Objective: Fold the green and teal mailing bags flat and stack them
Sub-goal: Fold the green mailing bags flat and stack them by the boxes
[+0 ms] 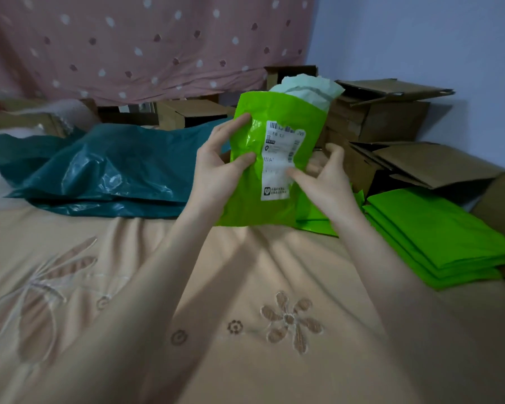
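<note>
I hold a bright green mailing bag (pixel 252 182) upright above the bed, its white shipping label (pixel 280 158) facing me and pale lining showing at its open top. My left hand (pixel 219 167) grips its left edge, thumb on the front and fingers higher up. My right hand (pixel 321 176) holds its right side, thumb on the label and fingers behind. A stack of folded green bags (pixel 438 237) lies to the right. Crumpled teal bags (pixel 99 173) lie in a heap to the left.
The beige embroidered bedsheet (pixel 245 330) fills the foreground. Flattened and open cardboard boxes (pixel 391 121) crowd the back right against the wall. More boxes and a pink dotted cloth (pixel 129 45) stand behind the teal heap. Another green bag (pixel 315 217) lies under my right wrist.
</note>
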Tool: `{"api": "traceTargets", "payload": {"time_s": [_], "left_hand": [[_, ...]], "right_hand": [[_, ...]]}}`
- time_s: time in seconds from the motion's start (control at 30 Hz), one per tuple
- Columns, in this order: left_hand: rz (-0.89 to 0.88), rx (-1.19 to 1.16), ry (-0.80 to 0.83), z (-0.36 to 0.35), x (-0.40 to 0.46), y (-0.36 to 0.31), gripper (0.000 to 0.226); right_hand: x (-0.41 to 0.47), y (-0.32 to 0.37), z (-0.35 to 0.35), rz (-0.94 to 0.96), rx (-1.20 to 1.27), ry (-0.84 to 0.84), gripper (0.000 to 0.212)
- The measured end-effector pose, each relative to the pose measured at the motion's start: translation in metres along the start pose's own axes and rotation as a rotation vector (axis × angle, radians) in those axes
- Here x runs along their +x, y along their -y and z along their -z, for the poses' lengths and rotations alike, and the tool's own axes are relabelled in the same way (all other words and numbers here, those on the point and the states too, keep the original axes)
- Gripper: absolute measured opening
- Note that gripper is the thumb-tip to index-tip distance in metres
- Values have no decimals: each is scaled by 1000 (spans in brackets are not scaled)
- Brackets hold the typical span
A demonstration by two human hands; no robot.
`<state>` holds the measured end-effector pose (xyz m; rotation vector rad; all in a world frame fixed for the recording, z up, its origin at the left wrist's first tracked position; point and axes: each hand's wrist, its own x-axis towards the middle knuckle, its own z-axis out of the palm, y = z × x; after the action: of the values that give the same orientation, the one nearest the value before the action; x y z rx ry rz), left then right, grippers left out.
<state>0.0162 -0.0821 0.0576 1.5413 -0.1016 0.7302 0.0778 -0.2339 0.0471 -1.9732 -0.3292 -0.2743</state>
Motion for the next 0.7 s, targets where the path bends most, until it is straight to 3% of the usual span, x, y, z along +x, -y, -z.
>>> {"api": "traceTargets", "payload": {"time_s": [0.07,0.3,0.37,0.5,0.57,0.7], "left_hand": [[-2,-29,29,7,-7,-18,57],[-8,-32,85,35,-35,-62,55],[-7,-19,62,43,-42,-71,54],[-27,92,-9,59,-53,-78,55],[-34,173,-42,65,-60,-78,56],[-40,313,-74,71,-74,-75,54]], "right_hand": [[-6,8,4,-78,108,25,93],[-35,42,19,-137,259,18,84],[-44,50,21,-138,276,29,69],[-68,63,26,-78,327,98,10],[-78,66,28,-58,322,126,5],[-96,72,24,-17,300,196,16]]}}
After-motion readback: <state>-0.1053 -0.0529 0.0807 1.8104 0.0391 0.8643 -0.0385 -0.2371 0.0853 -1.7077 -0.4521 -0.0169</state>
